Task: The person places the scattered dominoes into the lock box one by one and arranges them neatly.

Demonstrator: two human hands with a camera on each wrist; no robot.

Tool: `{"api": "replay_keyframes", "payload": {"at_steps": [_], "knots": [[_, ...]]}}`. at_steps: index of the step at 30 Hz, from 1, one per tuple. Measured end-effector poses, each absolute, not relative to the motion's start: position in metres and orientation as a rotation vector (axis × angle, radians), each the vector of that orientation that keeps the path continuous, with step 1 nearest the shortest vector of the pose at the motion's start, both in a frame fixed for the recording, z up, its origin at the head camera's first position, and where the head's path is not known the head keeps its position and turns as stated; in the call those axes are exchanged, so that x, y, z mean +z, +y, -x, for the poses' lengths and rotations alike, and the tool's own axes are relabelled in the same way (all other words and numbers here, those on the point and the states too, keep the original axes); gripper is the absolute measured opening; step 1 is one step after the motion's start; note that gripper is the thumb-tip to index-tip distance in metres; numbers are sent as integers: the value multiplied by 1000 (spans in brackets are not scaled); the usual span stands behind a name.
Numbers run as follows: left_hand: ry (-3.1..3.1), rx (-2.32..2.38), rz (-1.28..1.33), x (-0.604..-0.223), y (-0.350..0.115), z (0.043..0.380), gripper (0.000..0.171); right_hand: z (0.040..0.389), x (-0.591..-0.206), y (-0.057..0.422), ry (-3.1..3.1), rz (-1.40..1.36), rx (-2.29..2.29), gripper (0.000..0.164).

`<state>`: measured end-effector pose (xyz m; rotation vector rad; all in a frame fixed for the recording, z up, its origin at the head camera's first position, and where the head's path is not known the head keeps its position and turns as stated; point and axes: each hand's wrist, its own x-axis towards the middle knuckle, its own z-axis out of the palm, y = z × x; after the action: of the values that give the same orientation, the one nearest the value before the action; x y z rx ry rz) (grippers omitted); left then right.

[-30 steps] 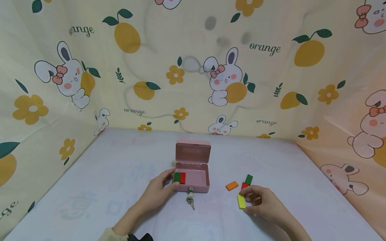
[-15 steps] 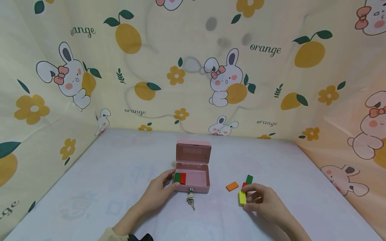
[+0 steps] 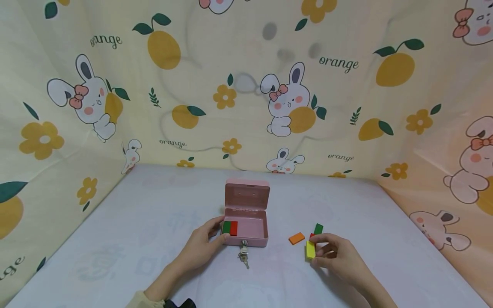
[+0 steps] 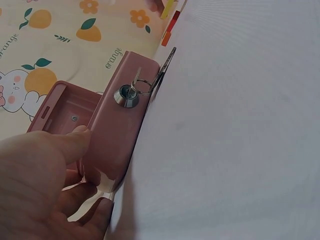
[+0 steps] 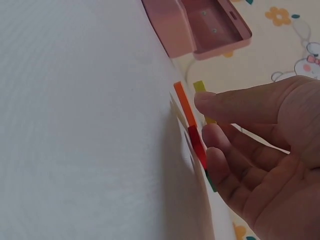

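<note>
A pink metal cash box [image 3: 252, 242] stands with its lid raised in the head view. Inside it, at the left, a green block [image 3: 226, 227] and a red block [image 3: 233, 229] lie side by side. My left hand [image 3: 202, 246] grips the box's front left corner, thumb at the rim and fingers along the side. To the right, my right hand [image 3: 339, 256] pinches a yellow block [image 3: 310, 251] between thumb and fingers, tilted up. Close by lie an orange block [image 3: 296, 238], a green block [image 3: 318, 229] and a red block [image 5: 198, 147], partly hidden behind the fingers in the head view.
Keys [image 3: 243, 256] on a ring hang from the lock at the box's front. White cloth [image 3: 154, 205] covers the table. A patterned curtain [image 3: 246, 85] with rabbits and oranges encloses the back and sides.
My right hand has tipped the yellow block up and shifted it slightly to the right and away from me. My left hand and the box stay in place.
</note>
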<state>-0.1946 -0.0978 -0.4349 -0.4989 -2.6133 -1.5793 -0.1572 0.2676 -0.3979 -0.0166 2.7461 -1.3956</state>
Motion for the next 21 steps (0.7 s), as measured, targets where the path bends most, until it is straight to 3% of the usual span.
{"api": "replay_keyframes", "payload": {"at_steps": [21], "knots": [[-2599,-1588,518,-436,-99,195,56,156,-396,259,2762,-38,-1466,50]]}}
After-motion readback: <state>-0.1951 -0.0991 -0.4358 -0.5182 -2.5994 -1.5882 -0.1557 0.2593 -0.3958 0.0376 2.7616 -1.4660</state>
